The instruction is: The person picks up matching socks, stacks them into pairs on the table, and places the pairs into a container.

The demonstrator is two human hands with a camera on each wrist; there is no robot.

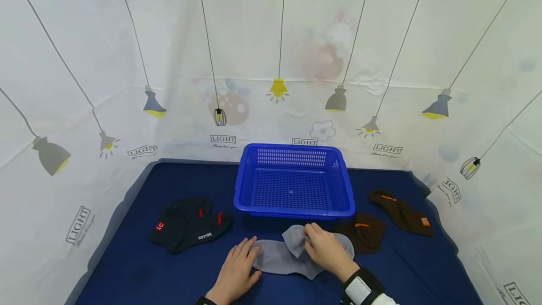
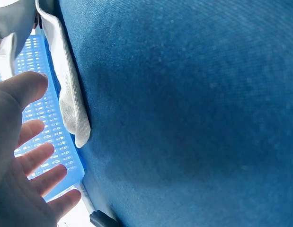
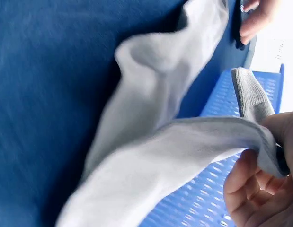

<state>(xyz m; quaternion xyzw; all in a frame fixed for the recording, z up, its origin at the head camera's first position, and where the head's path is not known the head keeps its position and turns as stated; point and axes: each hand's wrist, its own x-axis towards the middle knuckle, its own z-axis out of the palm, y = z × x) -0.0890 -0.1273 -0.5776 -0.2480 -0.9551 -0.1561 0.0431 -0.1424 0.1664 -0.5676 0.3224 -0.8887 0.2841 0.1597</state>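
Note:
In the head view, my right hand (image 1: 329,252) pinches a raised end of a light grey sock (image 1: 293,239). The grey fabric lies stretched out below it, in front of the blue basket; whether it is one folded sock or two stacked, I cannot tell. Seen from the right wrist, the lifted sock (image 3: 151,165) rises from the lower left up to my thumb and fingers, with a ribbed part sticking up beyond them. Next to the grey fabric's left end is my left hand (image 1: 237,267), fingers extended. The left wrist view shows those fingers spread and holding nothing.
Behind the grey fabric stands a blue plastic basket (image 1: 294,212). Dark navy socks (image 1: 186,222) with red marks lie at the left. At the right are brown socks (image 1: 400,213), and another brown sock bundle (image 1: 367,233) beside my right hand. White printed sheeting (image 1: 271,36) surrounds the table.

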